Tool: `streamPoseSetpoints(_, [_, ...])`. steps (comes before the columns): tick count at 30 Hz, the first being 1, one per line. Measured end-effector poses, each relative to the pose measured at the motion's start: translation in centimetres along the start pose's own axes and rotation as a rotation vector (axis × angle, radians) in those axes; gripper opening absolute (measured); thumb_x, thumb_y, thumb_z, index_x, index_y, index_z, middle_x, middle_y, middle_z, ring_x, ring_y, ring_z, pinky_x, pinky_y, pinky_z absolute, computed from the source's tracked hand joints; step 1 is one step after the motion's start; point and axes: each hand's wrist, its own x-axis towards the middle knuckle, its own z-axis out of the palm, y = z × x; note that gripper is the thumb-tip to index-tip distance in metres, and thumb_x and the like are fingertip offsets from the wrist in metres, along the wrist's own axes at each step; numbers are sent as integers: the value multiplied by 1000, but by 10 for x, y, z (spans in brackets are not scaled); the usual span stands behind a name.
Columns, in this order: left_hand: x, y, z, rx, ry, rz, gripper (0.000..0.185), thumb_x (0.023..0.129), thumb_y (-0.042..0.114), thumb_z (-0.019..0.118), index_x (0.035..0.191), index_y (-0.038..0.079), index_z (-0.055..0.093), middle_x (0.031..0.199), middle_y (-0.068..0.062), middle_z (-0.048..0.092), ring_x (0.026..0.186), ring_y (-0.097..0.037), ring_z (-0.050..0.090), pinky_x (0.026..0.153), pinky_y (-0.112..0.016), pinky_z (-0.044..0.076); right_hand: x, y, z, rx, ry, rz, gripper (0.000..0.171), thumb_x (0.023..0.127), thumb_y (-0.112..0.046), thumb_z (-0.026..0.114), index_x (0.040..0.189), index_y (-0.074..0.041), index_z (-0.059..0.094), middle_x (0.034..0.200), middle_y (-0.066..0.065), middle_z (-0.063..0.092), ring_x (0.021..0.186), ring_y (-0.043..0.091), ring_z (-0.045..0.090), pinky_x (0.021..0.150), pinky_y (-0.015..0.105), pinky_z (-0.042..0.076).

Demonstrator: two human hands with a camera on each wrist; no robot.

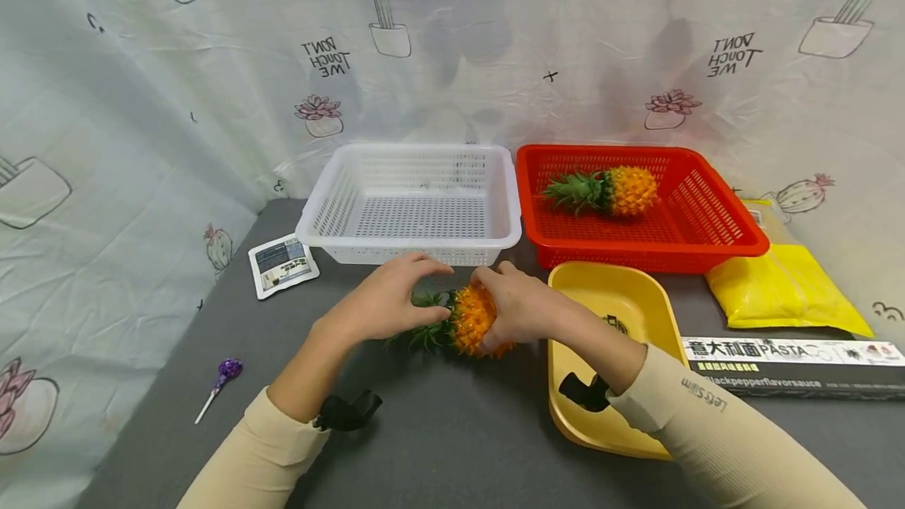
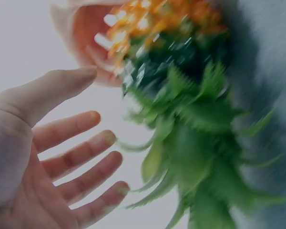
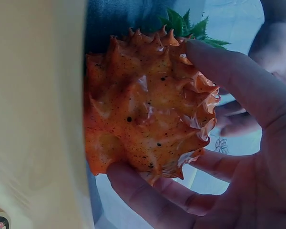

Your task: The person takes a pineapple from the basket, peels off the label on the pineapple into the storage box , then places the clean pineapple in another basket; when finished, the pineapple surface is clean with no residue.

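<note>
A toy-like pineapple (image 1: 472,322) with a spiky orange body and green leaves lies on the dark table, leaves toward the left. My right hand (image 1: 519,305) grips its orange body; the right wrist view has the thumb (image 3: 229,71) on one side and the fingers curled round the other. Beside the leaves (image 2: 195,152) is my left hand (image 1: 385,301), its fingers spread and relaxed, with a gap between them and the leaves in the left wrist view. Part of the leaf crown is hidden behind the left hand in the head view.
Behind stand a white basket (image 1: 408,243) and a red basket (image 1: 636,258), which holds another pineapple (image 1: 629,191). A yellow tray (image 1: 646,297) lies under my right forearm. Around them are a pasta box (image 1: 799,371), a yellow packet (image 1: 785,285), a white sachet (image 1: 283,265) and a purple lollipop (image 1: 228,369).
</note>
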Motion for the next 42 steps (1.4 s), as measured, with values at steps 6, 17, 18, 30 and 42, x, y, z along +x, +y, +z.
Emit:
streamPoseSetpoints(6, [7, -4, -22, 33, 120, -9, 44, 95, 28, 75, 134, 8, 67, 130, -11, 65, 120, -32, 62, 101, -52, 51, -2, 0, -2, 12, -28, 15, 76, 70, -25, 94, 134, -15, 54, 116, 15, 54, 89, 24, 58, 72, 35, 52])
streamPoseSetpoints(17, [31, -26, -27, 201, 155, -65, 31, 96, 16, 72, 125, 6, 71, 122, -14, 67, 115, -37, 61, 99, -53, 49, -16, -3, -10, 25, -32, 19, 76, 68, -20, 94, 133, -18, 53, 114, 12, 54, 88, 23, 57, 69, 31, 51])
streamPoseSetpoints(18, [32, -27, -27, 218, 149, -69, 29, 97, 16, 71, 124, 7, 72, 121, -14, 67, 114, -37, 61, 98, -52, 50, -17, -3, -12, 27, -33, 15, 76, 68, -21, 94, 132, -18, 53, 113, 12, 54, 87, 22, 57, 69, 31, 51])
streamPoseSetpoints(30, [40, -33, -27, 292, 115, -84, 21, 98, 12, 71, 119, 12, 76, 115, -14, 68, 108, -35, 64, 92, -50, 53, -37, -1, -36, 30, -24, -11, 77, 68, -31, 95, 132, -18, 53, 110, 8, 54, 89, 22, 55, 64, 32, 51])
streamPoseSetpoints(42, [43, -35, -29, 270, 103, -64, 23, 97, 12, 72, 120, 10, 76, 113, -13, 68, 106, -34, 65, 91, -50, 53, -57, 15, -70, -50, 55, -44, 77, 68, -35, 94, 131, -19, 54, 118, 6, 58, 102, 22, 54, 83, 40, 53])
